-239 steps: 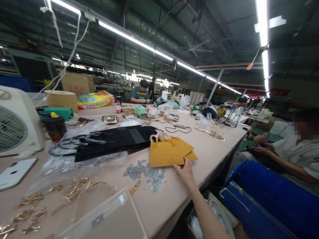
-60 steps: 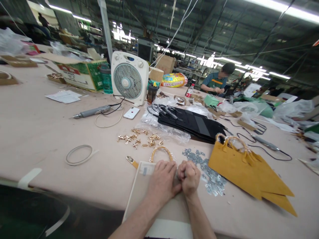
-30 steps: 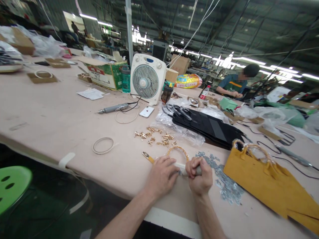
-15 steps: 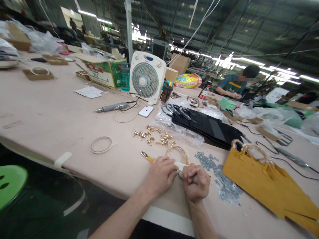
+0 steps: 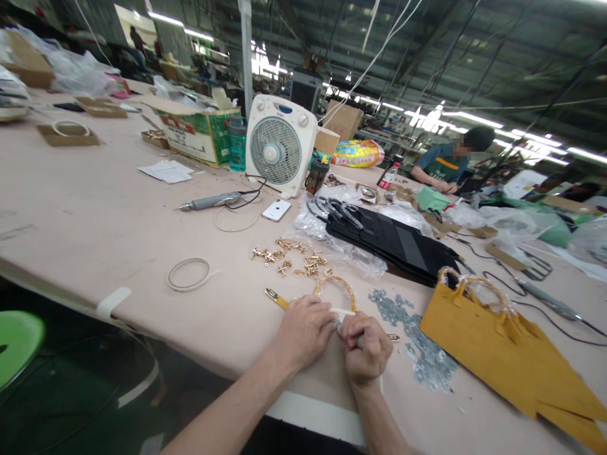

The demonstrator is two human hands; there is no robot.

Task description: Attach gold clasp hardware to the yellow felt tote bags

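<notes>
My left hand (image 5: 303, 332) lies curled on a flat beige panel (image 5: 332, 379) at the table's near edge, fingers pressed on its top edge. My right hand (image 5: 365, 347) is a fist right beside it, wrapped round a small grey tool whose tip meets the left fingertips. A gold curved handle (image 5: 334, 284) and a yellow strap with a gold clasp (image 5: 275, 297) lie just beyond the hands. Silver metal bits (image 5: 412, 335) are scattered to the right. Gold fittings (image 5: 289, 259) lie further out.
Yellow bags (image 5: 502, 347) lie at right, black bags in plastic (image 5: 389, 240) behind. A white fan (image 5: 275, 145), phone (image 5: 276, 210), grey power tool (image 5: 208, 202), tape loop (image 5: 187, 275) and carton (image 5: 194, 133) sit to the left. A person (image 5: 441, 167) works at the far end. A green stool (image 5: 16, 341) stands below.
Earlier my right hand reached to the yellow bags; since then both hands came together on the beige panel. In the last second the right fist shifted slightly nearer and lower.
</notes>
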